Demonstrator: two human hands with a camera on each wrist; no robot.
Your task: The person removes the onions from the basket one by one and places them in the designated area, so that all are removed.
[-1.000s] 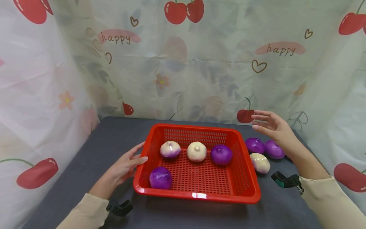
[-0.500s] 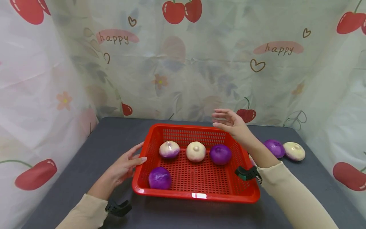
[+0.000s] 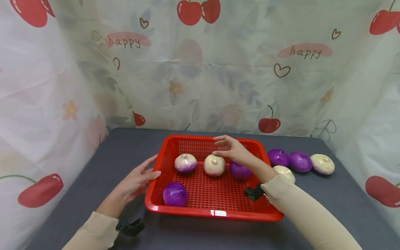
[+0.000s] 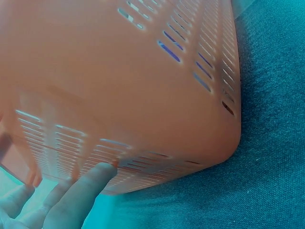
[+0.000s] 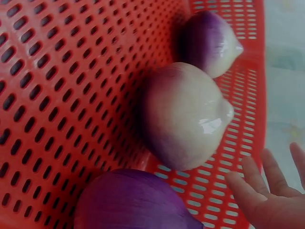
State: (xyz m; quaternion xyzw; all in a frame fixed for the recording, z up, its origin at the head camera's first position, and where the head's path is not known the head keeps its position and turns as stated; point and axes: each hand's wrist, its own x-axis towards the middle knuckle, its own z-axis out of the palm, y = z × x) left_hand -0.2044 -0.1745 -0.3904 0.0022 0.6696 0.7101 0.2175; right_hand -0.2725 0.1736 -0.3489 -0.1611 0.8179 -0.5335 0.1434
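A red plastic basket point(image 3: 215, 215) holds purple and whitish onions. My left hand point(image 3: 132, 182) holds its left rim, thumb over the edge and fingers against the outer wall; in the left wrist view those fingers point(image 4: 86, 191) touch the slotted side. Above the back of the basket hovers my right hand point(image 3: 232, 151), fingers spread and holding nothing. It is nearest the middle whitish onion point(image 3: 214, 166) and the purple onion point(image 3: 240, 171), which the hand and forearm partly cover. A white-purple onion point(image 3: 185, 163) sits to their left, and another purple onion point(image 3: 175, 194) at the front left corner.
On the dark table point(image 3: 125, 152), right of the basket, lie two purple onions point(image 3: 300, 161) side by side, a whitish onion point(image 3: 322, 164) and another whitish onion point(image 3: 285, 173) partly behind the right sleeve. A cherry-printed curtain point(image 3: 212, 80) encloses the back and sides.
My right hand has moved left from over the loose onions on the right to above the basket, and lowered. My left hand and the onions in the basket stay put.
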